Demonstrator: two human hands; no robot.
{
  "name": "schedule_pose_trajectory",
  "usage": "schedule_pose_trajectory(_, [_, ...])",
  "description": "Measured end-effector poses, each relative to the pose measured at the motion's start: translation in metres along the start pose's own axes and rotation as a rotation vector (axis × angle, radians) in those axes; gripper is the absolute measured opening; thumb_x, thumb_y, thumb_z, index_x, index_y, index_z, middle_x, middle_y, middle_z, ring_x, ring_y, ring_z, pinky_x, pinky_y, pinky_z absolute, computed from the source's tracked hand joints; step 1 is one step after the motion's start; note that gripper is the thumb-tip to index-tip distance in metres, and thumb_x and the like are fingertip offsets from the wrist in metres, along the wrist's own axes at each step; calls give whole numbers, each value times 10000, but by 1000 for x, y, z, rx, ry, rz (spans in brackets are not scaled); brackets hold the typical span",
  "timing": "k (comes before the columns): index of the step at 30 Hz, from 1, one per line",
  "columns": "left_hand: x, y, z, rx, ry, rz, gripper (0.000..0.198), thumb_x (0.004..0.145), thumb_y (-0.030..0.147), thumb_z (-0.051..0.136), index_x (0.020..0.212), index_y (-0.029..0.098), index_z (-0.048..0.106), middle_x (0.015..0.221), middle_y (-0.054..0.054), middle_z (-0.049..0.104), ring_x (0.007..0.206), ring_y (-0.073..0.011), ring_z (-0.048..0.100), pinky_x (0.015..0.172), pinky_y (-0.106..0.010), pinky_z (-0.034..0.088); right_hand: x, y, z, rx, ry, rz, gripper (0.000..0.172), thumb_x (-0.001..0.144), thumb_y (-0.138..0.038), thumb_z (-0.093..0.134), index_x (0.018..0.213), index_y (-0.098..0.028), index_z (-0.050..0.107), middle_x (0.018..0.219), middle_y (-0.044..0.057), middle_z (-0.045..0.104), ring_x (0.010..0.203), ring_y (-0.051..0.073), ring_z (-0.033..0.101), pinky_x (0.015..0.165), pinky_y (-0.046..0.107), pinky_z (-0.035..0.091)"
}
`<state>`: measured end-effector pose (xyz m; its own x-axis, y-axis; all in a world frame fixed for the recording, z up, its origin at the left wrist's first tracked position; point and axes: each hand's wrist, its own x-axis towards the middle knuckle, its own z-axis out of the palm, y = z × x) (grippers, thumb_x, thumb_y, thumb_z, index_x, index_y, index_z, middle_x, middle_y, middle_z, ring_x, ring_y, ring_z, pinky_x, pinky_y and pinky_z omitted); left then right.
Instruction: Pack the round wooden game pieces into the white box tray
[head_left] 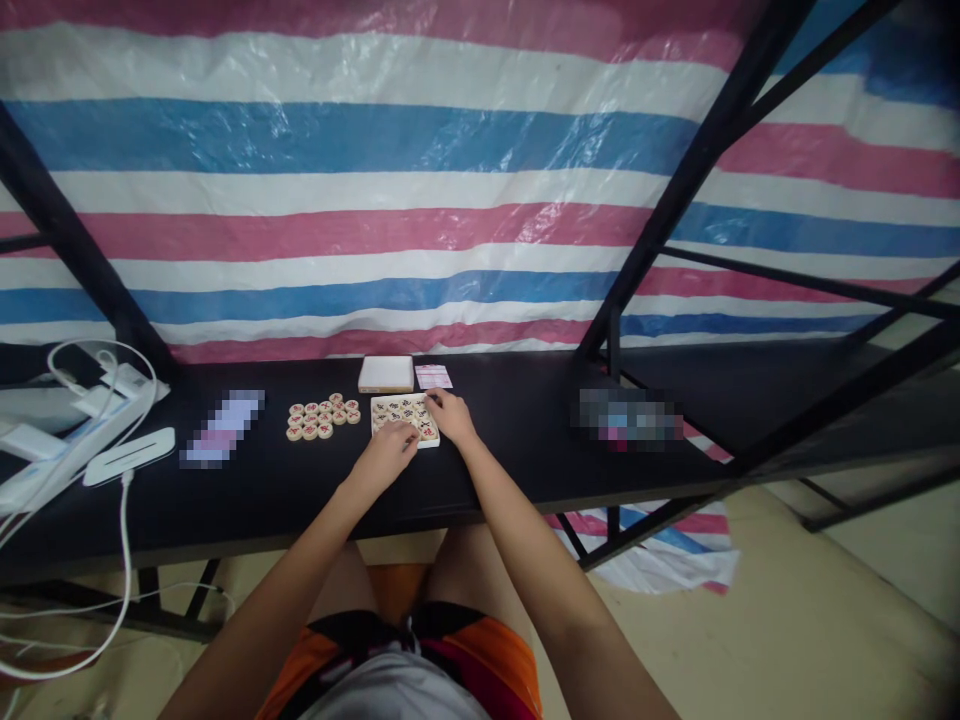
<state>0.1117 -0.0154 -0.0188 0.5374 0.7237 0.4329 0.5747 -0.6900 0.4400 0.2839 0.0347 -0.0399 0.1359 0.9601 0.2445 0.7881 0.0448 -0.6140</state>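
Observation:
A shallow white box (439,437) on the black table (525,440) holds several round wooden pieces with dark and red characters. Over its front left part lies my left hand (388,450), fingers bent down onto the pieces; what they hold, if anything, is hidden. My right hand (450,412) is at the box's back right corner, with thumb and fingers curled together near the rim. Left of the box, several round pieces with red characters (325,418) lie in rows on the table. Behind it sits an open box lid (386,374), white inside.
A small printed card (433,377) lies beside the lid. A blurred phone-like object (223,430) is at the left, near a power strip (82,425) and white cables. Another blurred item (630,418) lies right, by black metal struts.

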Motion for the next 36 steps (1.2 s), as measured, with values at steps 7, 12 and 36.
schedule_pose_trajectory(7, [-5,-1,-9,82,42,66,171,877,206,477,870,195,648,957,-49,663,941,-194,585,882,-340,456,0,0,0,11,3,4,287,877,-366,450,1064,-258,638,816,10,691,808,176,635,712,229,409])
schedule_pose_trajectory(12, [-18,-30,-39,368,224,-182,224,877,233,450,922,180,662,973,-97,648,972,-260,554,886,-391,420,0,-1,-2,22,6,11,283,873,-354,458,1064,-256,642,834,14,693,819,176,633,716,230,412])
schedule_pose_trajectory(36, [-36,-38,-35,504,177,-368,239,820,156,449,961,158,642,980,-127,606,946,-279,543,849,-379,442,-1,-1,-4,61,-3,29,281,862,-359,486,1061,-252,653,836,13,693,796,164,626,726,228,414])
